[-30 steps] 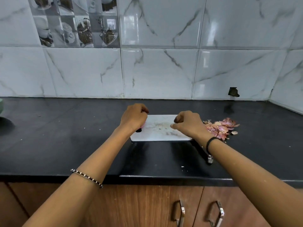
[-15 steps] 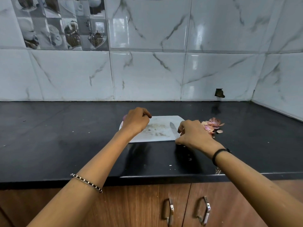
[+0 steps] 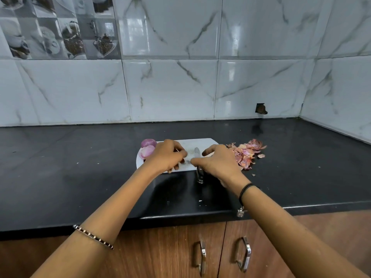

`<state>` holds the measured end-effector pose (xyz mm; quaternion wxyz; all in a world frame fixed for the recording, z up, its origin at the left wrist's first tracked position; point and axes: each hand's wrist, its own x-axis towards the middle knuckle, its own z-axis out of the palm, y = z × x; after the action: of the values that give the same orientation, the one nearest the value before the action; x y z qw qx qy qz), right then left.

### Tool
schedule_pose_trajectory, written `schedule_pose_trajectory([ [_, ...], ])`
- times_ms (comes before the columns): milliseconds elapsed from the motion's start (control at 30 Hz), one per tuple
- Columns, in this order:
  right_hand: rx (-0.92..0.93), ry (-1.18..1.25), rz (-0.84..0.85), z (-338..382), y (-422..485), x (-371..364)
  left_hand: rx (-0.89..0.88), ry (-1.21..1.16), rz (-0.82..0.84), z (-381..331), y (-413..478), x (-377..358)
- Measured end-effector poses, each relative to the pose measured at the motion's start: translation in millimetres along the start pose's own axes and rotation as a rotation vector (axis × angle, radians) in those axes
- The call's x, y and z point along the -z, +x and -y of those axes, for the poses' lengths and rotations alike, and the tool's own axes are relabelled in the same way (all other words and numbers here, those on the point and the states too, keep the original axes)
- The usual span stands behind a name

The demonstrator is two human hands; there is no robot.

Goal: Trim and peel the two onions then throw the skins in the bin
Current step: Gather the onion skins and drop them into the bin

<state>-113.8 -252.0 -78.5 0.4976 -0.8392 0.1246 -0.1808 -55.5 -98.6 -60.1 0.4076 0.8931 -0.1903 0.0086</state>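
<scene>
No words, numbers or signs can be read anywhere here. The picture tile (image 3: 60,27) on the wall shows cups and coffee beans, but no letters can be made out on it.

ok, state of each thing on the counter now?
Purple onions: peeled, at board's left end.
White cutting board: flat on black counter.
Black-handled steel knife: lying down, blade on board.
Pink onion skins: loose pile right of board, unbinned.
Left hand: fingers curled over board, grip unclear.
Right hand: over knife handle, grip unclear.
Wooden cabinet doors: shut.
</scene>
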Motion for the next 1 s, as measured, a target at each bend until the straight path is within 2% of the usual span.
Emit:
schedule_pose_trajectory([
  [133,-0.125,0.366,0.063,2,0,6,0.103,-0.189,0.28,-18,-14,-7],
  [233,-0.212,0.487,0.098,3,0,14,0.178,-0.349,0.462,-24,-21,-4],
  [300,-0.248,0.541,0.113,1,2,20,0.176,-0.39,0.52,-22,-23,-2],
  [600,-0.432,0.719,0.081,-7,17,39,0.034,-0.21,0.652,-14,-27,8],
  [700,-0.444,0.802,0.037,-10,26,46,0.014,-0.185,0.7,-12,-30,14],
  [800,-0.395,0.815,-0.064,-15,36,55,-0.003,-0.153,0.761,-10,-33,22],
  [900,-0.308,0.814,-0.109,-21,39,59,0.002,-0.157,0.705,-4,-35,27],
  [967,-0.217,0.699,-0.132,-26,37,56,0.019,-0.171,0.624,-1,-31,30],
  [1000,-0.152,0.552,-0.144,-28,34,55,0.032,-0.177,0.587,1,-28,30],
])
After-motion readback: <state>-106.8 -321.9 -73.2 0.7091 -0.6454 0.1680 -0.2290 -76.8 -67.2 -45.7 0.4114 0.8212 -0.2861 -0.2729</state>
